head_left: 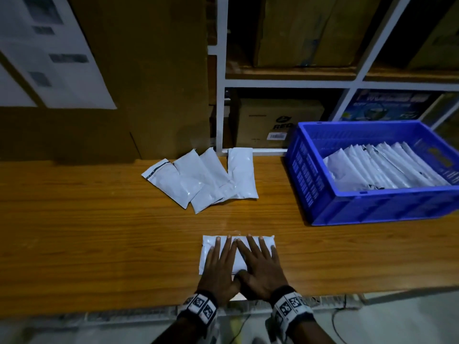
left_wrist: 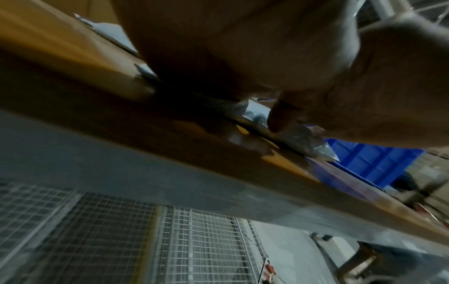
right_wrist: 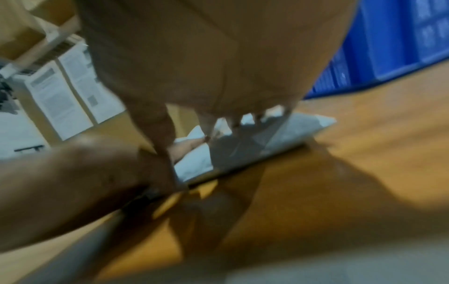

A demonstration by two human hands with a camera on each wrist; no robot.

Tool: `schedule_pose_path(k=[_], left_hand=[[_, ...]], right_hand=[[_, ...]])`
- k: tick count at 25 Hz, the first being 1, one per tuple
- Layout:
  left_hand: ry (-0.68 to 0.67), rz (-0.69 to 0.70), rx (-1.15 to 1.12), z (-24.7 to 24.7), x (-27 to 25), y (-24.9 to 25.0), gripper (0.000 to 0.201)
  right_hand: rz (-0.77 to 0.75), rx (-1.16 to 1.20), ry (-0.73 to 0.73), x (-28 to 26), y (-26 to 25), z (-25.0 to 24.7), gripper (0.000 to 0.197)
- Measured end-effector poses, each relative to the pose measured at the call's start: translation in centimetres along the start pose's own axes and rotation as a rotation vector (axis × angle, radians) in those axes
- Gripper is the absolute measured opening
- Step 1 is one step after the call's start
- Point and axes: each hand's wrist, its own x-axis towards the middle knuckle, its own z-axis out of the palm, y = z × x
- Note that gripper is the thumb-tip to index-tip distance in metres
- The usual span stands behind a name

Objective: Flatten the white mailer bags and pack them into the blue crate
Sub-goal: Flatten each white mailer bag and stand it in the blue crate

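A white mailer bag point(head_left: 208, 244) lies flat near the front edge of the wooden table point(head_left: 99, 232). Both hands press down on it side by side with straight, spread fingers: my left hand point(head_left: 218, 264) on its left half, my right hand point(head_left: 258, 264) on its right half. In the right wrist view the same bag point(right_wrist: 298, 126) shows under the right hand point(right_wrist: 206, 67). Several more white mailer bags point(head_left: 203, 180) lie fanned out at the back of the table. The blue crate point(head_left: 372, 209) stands at the right, with several flat bags point(head_left: 382, 167) stacked inside.
White shelving point(head_left: 221, 70) with cardboard boxes point(head_left: 278, 122) rises behind the table. A large brown carton point(head_left: 149, 70) with paper labels stands at the back left. In the left wrist view a wire mesh panel point(left_wrist: 121, 240) shows below the table edge.
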Motion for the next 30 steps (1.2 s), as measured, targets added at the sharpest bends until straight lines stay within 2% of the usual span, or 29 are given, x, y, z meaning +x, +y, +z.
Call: schedule_pose_path(k=[3,5,10,18,22,26,30], left_hand=[[0.11,-0.009,-0.039,1.2,-0.5,0.2,0.068],[0.203,-0.041,0.014,1.5,-0.4,0.7,0.06],[0.294,-0.126,0.128,1.9,0.2,1.0,0.06],[0.229,-0.223,0.127,2.9,1.3,-0.1,0.057],[0.238,-0.205,0.114,3.0,0.9,0.0,0.055],[0.254,-0.192,0.122,3.4,-0.1,-0.2,0.055],[0.238,-0.194,0.108,3.5,0.3,-0.4,0.056]], right_hand=[[0.01,0.028,0.152,-0.7,0.2,2.1,0.056],[0.026,-0.007,0.226,-0.8,0.4,3.6,0.057],[0.043,-0.016,0.257,-0.3,0.7,4.2,0.059],[0.041,0.002,0.202,0.6,0.9,3.7,0.053],[0.03,0.007,0.144,0.7,0.8,2.9,0.054],[-0.012,-0.042,0.21,0.1,0.3,2.6,0.055],[0.011,-0.053,0.187,0.3,0.3,3.8,0.057]])
